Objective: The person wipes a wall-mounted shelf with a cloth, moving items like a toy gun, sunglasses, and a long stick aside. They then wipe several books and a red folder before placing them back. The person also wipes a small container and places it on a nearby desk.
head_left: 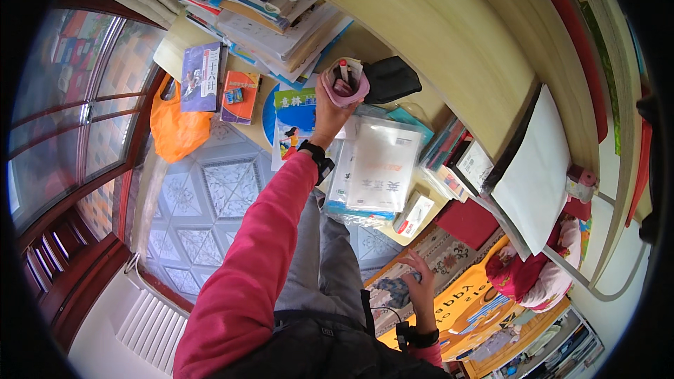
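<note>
My left arm, in a pink sleeve, reaches up over the desk (363, 43). Its hand (330, 114) is closed around a pink pen holder (359, 92) with a red-and-white pen and other things inside. Touching or right next to the holder lies a black pouch (393, 78). A stack of notebooks in clear covers (382, 161) rests just below the holder, and a green-and-blue magazine (293, 118) lies to the left, partly behind my wrist. Low on the right, my right hand (421, 286) hangs away from the desk, its fingers apart and holding nothing.
Tall piles of books and papers (274, 28) stand at the back left. A purple book (201, 77) and an orange book (240, 98) lie by the left edge, above an orange bag (175, 126). A small white box (414, 215) sits at the near edge. Shelving (449, 14) overhangs the right.
</note>
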Demonstrator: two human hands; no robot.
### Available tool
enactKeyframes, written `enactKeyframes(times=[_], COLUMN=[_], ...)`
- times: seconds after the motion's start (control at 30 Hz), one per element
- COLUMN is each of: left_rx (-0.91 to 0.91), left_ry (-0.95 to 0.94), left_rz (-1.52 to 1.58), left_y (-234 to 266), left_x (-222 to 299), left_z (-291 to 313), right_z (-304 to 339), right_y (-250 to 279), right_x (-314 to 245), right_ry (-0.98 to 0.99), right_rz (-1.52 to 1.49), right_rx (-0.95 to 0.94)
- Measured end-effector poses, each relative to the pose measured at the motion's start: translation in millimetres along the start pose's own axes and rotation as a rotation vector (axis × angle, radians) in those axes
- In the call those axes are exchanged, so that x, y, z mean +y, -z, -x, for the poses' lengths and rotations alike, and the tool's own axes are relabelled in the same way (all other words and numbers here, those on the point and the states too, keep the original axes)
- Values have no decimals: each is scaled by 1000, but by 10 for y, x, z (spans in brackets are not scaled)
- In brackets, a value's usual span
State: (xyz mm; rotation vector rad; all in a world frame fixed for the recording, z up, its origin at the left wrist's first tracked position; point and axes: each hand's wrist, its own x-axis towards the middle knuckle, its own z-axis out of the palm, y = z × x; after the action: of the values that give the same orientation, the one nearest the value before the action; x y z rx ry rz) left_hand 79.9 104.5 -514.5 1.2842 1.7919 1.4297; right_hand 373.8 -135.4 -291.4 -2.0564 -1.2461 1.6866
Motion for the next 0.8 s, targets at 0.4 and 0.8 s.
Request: enactKeyframes(times=[0.4,0.8], left_rx=[-130,-347], left_ry=[-110,-163], left_rz=[-43,-208], left_y=[1,-4], left_x=[26,-518], left_z=[-49,299], right_z=[96,301], right_y=[108,590], right_x=[86,51], right_ry=[11,4], right_rz=[-40,6], right_rx=[11,77])
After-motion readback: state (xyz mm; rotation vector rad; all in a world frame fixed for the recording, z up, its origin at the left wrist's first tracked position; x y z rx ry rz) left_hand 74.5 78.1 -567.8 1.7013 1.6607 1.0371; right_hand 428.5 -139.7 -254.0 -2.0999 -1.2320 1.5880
